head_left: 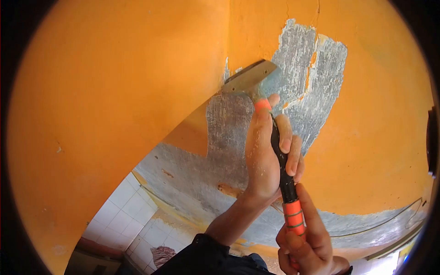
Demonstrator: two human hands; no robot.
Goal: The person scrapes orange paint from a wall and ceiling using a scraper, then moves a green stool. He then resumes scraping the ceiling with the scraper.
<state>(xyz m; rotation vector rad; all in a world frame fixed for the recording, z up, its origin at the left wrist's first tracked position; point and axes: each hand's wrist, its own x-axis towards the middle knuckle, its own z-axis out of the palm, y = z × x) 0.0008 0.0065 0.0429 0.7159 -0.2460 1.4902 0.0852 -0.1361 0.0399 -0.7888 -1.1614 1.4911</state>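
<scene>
A wall scraper with a wide metal blade head and a black and orange handle is held up against the orange wall. Its blade edge lies along the inner corner, beside the stripped grey area. My left hand is closed round the upper black part of the handle, thumb pointing up towards the head. Lower down, my right hand grips the orange end of the handle. Pale flecks of dust cling to my left hand and the handle.
Orange paint covers the protruding wall at the left. A crack runs down the grey patch at upper right. Below are white tiles and a crumpled striped cloth. A dark object sits at the right edge, and a thin cable hangs lower right.
</scene>
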